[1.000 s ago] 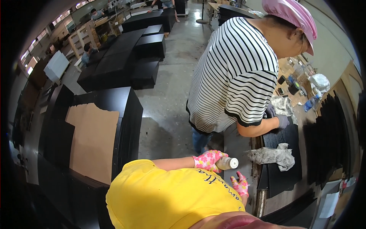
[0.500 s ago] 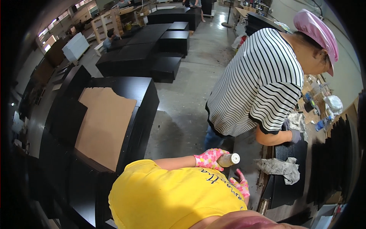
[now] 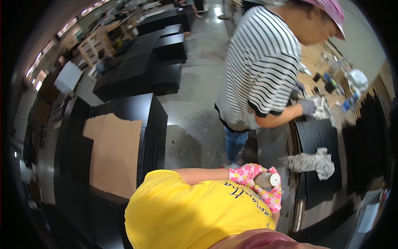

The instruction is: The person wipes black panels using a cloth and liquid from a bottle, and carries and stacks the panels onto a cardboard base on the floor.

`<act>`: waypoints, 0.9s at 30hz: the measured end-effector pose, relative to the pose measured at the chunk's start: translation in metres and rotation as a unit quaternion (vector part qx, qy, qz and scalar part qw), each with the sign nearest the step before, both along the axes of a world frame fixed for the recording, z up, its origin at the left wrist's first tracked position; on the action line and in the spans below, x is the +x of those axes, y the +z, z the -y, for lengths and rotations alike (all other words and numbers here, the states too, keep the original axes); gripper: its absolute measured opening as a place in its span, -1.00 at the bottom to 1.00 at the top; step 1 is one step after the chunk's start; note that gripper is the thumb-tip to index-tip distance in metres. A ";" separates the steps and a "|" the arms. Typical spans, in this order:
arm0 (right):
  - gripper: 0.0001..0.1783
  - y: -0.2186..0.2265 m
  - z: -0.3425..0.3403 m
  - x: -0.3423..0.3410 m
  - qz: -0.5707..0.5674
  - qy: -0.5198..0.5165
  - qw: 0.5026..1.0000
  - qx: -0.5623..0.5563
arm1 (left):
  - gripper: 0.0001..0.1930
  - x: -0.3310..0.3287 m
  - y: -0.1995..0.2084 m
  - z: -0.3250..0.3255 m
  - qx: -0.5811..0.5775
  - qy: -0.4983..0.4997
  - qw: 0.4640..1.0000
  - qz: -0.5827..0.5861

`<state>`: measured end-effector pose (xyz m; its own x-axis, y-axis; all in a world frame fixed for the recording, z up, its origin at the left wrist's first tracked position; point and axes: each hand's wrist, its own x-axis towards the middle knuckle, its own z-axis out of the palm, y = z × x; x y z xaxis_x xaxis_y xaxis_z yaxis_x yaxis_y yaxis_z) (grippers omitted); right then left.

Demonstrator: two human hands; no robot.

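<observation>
We see, as the broadest element, the grey floor [image 3: 199,87], which runs as an aisle between the black stacks on the left and the work on the right. The far black stack [image 3: 132,62] and the near black stack [image 3: 155,133] bound this aisle with straight edges. On the right we find the wooden surface [image 3: 311,56]; a co-worker in a striped shirt [image 3: 265,66] leans over its near edge. The wearer's yellow shirt [image 3: 190,207] fills the lower middle. A torn-edged brown sheet [image 3: 116,153] lies on the near stack. Black boards [image 3: 317,139] lie on the surface, with a grey cloth [image 3: 313,162] across them. The left hand [image 3: 247,175], in a floral glove, has its fingers clamped on the bottle; the fingers of the right hand [image 3: 273,198], gloved alike, curve about the capped end, though we cannot tell whether they grip. The white-capped bottle [image 3: 263,180] is held tilted before the shirt, left of the surface's near edge and apart from it.
</observation>
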<state>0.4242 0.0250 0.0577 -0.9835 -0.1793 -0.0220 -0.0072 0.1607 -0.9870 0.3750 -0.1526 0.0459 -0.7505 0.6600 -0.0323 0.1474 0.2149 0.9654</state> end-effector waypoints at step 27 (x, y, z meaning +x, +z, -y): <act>-0.23 -0.001 -0.260 0.058 -0.081 -0.724 0.595 0.340 | -0.56 0.004 -0.048 0.063 0.045 0.155 0.977 0.142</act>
